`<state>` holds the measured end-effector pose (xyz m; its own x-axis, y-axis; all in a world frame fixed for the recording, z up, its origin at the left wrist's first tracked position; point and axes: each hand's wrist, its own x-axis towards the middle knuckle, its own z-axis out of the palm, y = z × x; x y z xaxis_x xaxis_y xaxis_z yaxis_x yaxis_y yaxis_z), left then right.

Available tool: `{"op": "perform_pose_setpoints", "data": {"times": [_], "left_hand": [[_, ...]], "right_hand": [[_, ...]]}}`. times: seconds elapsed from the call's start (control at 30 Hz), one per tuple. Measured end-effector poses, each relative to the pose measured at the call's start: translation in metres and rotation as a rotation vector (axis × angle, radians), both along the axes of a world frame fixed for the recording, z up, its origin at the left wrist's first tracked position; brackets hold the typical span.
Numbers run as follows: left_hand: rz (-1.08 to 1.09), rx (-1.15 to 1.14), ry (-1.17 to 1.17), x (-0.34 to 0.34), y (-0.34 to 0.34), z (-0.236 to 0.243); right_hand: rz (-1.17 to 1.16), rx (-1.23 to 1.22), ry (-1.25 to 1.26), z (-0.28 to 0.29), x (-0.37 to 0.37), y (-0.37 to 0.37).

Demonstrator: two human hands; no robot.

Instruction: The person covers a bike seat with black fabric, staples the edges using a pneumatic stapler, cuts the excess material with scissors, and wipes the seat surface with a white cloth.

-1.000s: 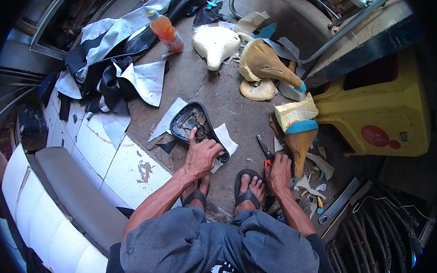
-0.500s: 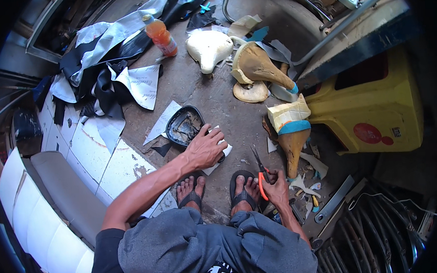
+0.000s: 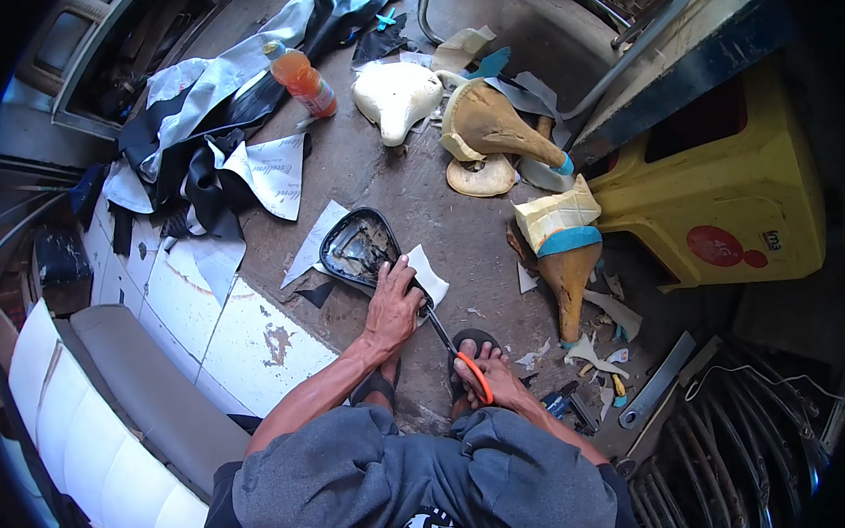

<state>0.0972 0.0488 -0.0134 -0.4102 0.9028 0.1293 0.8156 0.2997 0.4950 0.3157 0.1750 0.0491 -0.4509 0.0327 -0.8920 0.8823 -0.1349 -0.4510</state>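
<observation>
A black bicycle saddle shell lies on the floor before me, its hollow side up and its narrow nose toward my feet. My left hand grips it near the nose, fingers closed over the edge. In my right hand is a pair of long-nose pliers with orange handles. Their slim jaws reach the saddle's nose, just beside my left fingers; the very tips are hard to make out. White sheet material shows under and beside the nose.
Brown saddle moulds and a cream saddle pad lie farther off. A bottle of orange drink stands by black and white sheeting. To the right are a yellow plastic stool, scraps and a metal strip.
The pliers have swung left from beside my right foot to the saddle's nose. My left hand has shifted slightly down and left, and now grips the shell's edge.
</observation>
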Motion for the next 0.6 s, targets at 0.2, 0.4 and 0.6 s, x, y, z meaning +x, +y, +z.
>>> {"op": "perform_pose_setpoints", "data": {"times": [0.2, 0.4, 0.6], "left_hand": [[0.007, 0.029, -0.099, -0.002, -0.001, 0.006], [0.0, 0.045, -0.118, -0.005, -0.002, 0.004], [-0.045, 0.043, -0.163, -0.008, -0.003, 0.008]], "right_hand": [[-0.11, -0.081, 0.102, -0.029, 0.009, -0.004], [-0.004, 0.003, 0.04, -0.016, -0.005, 0.003], [-0.062, 0.004, 0.156, -0.042, -0.014, 0.007]]}}
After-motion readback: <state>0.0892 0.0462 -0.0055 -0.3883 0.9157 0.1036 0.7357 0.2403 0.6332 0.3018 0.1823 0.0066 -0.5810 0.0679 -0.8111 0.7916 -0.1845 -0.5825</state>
